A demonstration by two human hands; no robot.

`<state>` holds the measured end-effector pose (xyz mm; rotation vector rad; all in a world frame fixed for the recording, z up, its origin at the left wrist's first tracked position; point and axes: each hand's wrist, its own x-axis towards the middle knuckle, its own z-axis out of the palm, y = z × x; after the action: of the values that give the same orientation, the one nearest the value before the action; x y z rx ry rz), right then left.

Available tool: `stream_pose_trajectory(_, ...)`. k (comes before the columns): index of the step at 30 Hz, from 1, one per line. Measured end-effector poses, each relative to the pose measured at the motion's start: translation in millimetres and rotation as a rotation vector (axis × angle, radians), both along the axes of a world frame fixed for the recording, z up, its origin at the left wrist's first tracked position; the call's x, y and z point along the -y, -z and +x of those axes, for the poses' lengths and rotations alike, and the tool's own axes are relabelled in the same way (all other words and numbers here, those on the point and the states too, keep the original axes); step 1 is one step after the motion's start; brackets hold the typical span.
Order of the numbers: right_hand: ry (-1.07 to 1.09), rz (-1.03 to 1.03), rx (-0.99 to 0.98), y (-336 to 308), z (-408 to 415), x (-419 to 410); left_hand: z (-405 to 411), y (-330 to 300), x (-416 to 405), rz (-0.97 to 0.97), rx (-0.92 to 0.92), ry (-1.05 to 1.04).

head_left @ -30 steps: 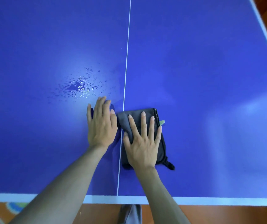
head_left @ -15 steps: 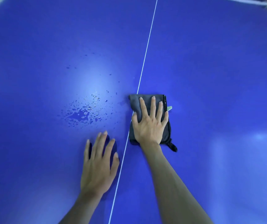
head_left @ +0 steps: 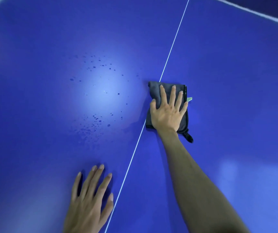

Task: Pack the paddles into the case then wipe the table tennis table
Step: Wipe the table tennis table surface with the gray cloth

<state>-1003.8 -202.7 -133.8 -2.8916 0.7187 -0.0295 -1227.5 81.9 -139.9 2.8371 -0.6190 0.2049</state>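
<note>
The blue table tennis table (head_left: 235, 98) fills the head view. A folded dark grey cloth (head_left: 155, 91) with a black edge and a small green tag lies just right of the white centre line (head_left: 173, 46). My right hand (head_left: 167, 113) presses flat on the cloth, fingers spread, thumb on its left side. My left hand (head_left: 89, 202) rests flat on the table at the bottom, left of the centre line, holding nothing. Scattered water droplets (head_left: 99, 118) sit left of the cloth under a bright reflection. No paddles or case are in view.
A white boundary line (head_left: 252, 11) crosses the far right corner of the table. Another pale edge shows at the top left corner.
My right hand has slid the cloth away from me along the centre line. My left hand has stayed behind, nearer to me. The wet patch looks thinner, with only scattered drops.
</note>
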Motion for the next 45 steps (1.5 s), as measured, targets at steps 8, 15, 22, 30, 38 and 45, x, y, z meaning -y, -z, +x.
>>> stream_pose_trajectory(8,-0.077,0.012,0.0,1.6,43.9,31.4,-2.7,-2.1,-0.6,0.03,-0.047,0.024)
stream_pose_trajectory(15,-0.132,-0.025,0.022,2.8,-6.8,22.5,-4.8,-10.5,1.2,0.064,-0.106,0.016)
stream_pose_trajectory(22,-0.134,-0.034,0.037,1.1,-140.4,-18.2,-6.9,-12.8,4.1,0.081,-0.068,0.008)
stream_pose_trajectory(30,-0.122,-0.006,0.025,-3.4,-321.2,-77.4,-18.2,-17.5,11.8,0.28,0.017,0.071)
stream_pose_trajectory(38,-0.037,0.015,0.053,-6.5,-483.1,-135.2,-74.6,-21.3,30.8,0.075,-0.009,0.072)
stream_pose_trajectory(45,-0.021,-0.002,0.02,-0.9,-498.2,-141.6,-57.4,-27.3,38.5,0.047,0.024,0.133)
